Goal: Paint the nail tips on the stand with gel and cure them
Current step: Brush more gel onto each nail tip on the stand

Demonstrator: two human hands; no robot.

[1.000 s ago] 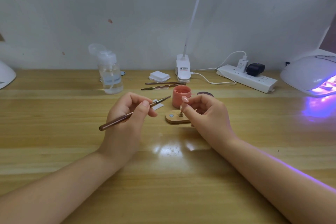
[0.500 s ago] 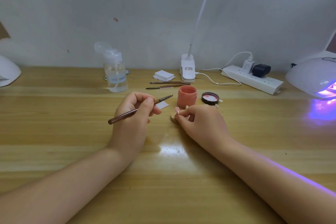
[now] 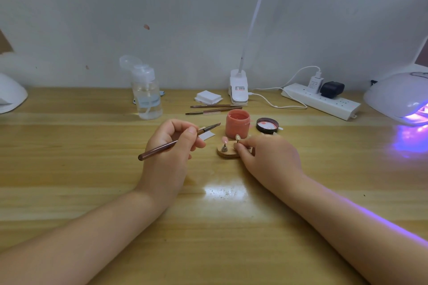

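Observation:
A small wooden stand (image 3: 228, 153) lies on the table in front of an open pink gel jar (image 3: 237, 126). A pink nail tip (image 3: 224, 139) sits on the stand's left holder. My right hand (image 3: 268, 157) pinches the second holder, which carries a pale nail tip (image 3: 237, 137), at the stand's right side. My left hand (image 3: 170, 146) grips a brown brush (image 3: 178, 142) like a pen, bristles pointing right toward the jar, a little left of the stand. The jar's lid (image 3: 267, 125) lies upturned to the jar's right.
A white curing lamp (image 3: 401, 97) glows violet at the far right. Behind stand a clear pump bottle (image 3: 147, 95), a pad stack (image 3: 207, 96), two spare brushes (image 3: 214, 109), a clip lamp base (image 3: 239, 87) and a power strip (image 3: 322, 103). Another white device (image 3: 10, 93) sits far left.
My right hand lowered the pink tip onto the stand's left holder, then moved to the second holder with the pale tip. The left hand with the brush barely moved.

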